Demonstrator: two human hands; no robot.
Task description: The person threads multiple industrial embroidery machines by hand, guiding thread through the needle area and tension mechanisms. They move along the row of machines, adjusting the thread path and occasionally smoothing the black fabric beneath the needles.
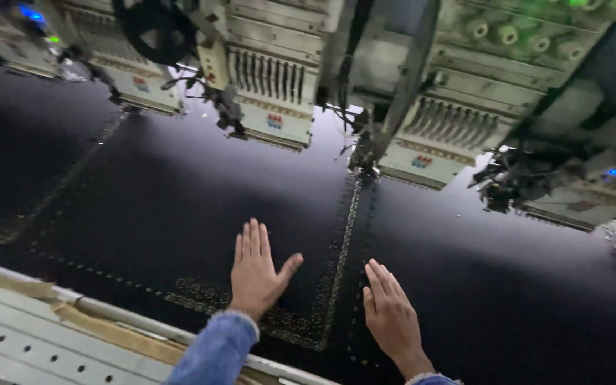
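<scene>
Hands flat on dark cloth under embroidery heads

Left hand and right hand both lie open, palms down, fingers spread, gripping nothing, on the black stretched fabric with gold stitched borders. Fabric spans the table under both hands; a gold border line runs between them. Judgement: press evenly, keep the cloth taut, and keep fingers well clear of the white embroidery machine heads beyond.

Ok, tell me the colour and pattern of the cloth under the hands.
Black fabric with a gold-toned embroidered border of small motifs, seen in the head view.
</scene>
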